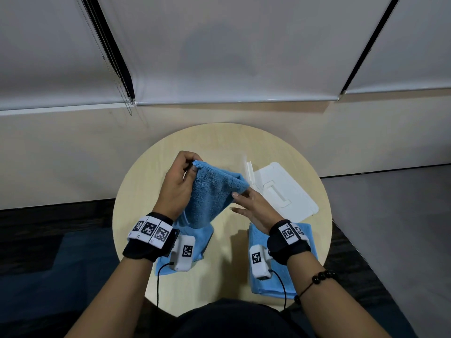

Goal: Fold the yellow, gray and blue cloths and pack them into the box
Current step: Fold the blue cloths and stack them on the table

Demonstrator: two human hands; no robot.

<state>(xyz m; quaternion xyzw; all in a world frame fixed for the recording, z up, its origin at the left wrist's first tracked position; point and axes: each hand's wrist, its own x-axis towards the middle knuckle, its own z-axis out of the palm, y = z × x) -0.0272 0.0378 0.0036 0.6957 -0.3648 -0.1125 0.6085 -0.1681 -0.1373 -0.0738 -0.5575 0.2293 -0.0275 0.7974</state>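
A thick blue cloth [214, 193] hangs folded above the round table. My left hand [179, 181] pinches its upper left corner. My right hand [253, 208] pinches its right edge between thumb and fingers. A lighter blue cloth [195, 242] lies flat under my left wrist. Another light blue cloth [302, 286] lies folded under my right wrist. The white box lid [285, 189] lies flat at the right. A clear box [246, 169] behind the held cloth is hard to make out. No yellow or gray cloth is in view.
The round wooden table [219, 142] stands close to a pale wall with lowered blinds [231, 57]. Dark carpet surrounds it. Tracker bands with cables are on both wrists.
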